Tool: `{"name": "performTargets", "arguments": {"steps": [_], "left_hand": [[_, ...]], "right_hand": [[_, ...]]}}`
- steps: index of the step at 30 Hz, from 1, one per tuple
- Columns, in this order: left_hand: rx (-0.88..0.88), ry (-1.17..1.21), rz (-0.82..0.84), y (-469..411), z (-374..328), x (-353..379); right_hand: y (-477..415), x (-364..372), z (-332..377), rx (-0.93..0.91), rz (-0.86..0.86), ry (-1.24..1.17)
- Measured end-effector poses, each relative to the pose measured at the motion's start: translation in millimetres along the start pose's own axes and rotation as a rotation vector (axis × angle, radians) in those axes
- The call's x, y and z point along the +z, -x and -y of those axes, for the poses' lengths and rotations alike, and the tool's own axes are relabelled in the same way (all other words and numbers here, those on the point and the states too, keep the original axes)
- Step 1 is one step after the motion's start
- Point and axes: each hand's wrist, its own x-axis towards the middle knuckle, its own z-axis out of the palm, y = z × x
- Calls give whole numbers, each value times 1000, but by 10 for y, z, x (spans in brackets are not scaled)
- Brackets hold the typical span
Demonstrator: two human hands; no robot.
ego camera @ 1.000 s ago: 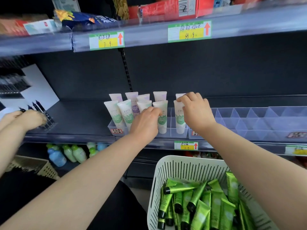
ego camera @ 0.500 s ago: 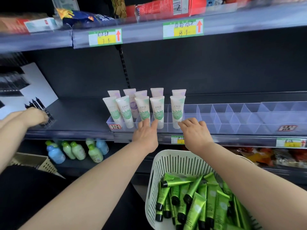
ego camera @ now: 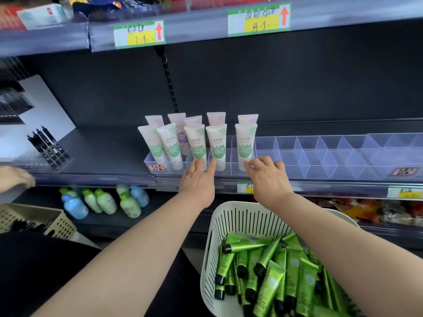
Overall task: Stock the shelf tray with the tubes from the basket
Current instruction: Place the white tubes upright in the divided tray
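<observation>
A clear divided shelf tray (ego camera: pixel 320 156) runs along the middle shelf. Several white tubes (ego camera: pixel 245 143) with green leaf labels stand upright in its left compartments, in a front and a back row. My left hand (ego camera: pixel 199 177) is at the tray's front edge, its straight fingertips touching the bases of two front tubes. My right hand (ego camera: pixel 267 175) hovers beside it, fingers spread and relaxed near the rightmost tube's base, holding nothing. Below, a white slotted basket (ego camera: pixel 247 218) holds several green tubes (ego camera: pixel 270 268) with black caps.
Black pens (ego camera: pixel 49 147) stand in a clear holder at the shelf's left. Another person's hand (ego camera: pixel 16 178) rests at the far left edge. Small bottles (ego camera: pixel 103 200) sit on the lower shelf, beside a beige basket (ego camera: pixel 41 219). The tray's right compartments hold nothing.
Both hands have come down and back from the tops of the tubes to the tray's front edge. The tubes they held now stand free in the tray.
</observation>
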Motion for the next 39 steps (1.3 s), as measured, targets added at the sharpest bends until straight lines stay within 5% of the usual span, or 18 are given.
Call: {"name": "performTargets", "arguments": {"steps": [27,35,39], "left_hand": [[-116,28,2,-260,465,12],[-171,109,15,-187,264,-47],[-46,144,-102,-136,-147,-65]], "right_hand": [[-498,110,386,-19,7,-90],[-294,92,135,-34,13,-169],[-40,87,-204,67,-8,-151]]}}
